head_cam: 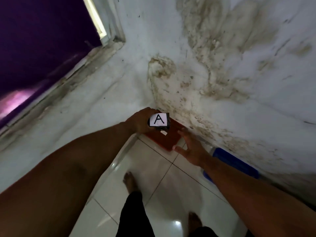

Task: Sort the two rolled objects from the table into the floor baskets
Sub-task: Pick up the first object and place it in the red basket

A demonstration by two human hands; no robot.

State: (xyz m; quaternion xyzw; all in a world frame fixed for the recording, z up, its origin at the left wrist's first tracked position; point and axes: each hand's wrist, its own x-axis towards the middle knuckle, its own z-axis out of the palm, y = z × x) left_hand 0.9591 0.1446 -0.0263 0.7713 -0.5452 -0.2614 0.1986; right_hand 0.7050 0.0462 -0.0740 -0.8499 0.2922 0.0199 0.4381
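My left hand (140, 120) grips a dark rolled object (162, 123) that carries a white paper label with a black letter A. It hovers over the red basket (168, 137), which stands on the floor in the corner of the room. A small white label shows on the red basket's near side. My right hand (190, 148) is spread with fingers apart just right of the red basket and holds nothing. A blue basket (236, 162) stands against the wall further right, partly hidden by my right forearm. The second rolled object is not in view.
Stained white walls (222, 74) meet in the corner behind the baskets. A purple door or curtain (42, 48) fills the upper left. The floor is glossy white tile (153, 177). My bare feet (130, 181) and dark trouser legs show at the bottom.
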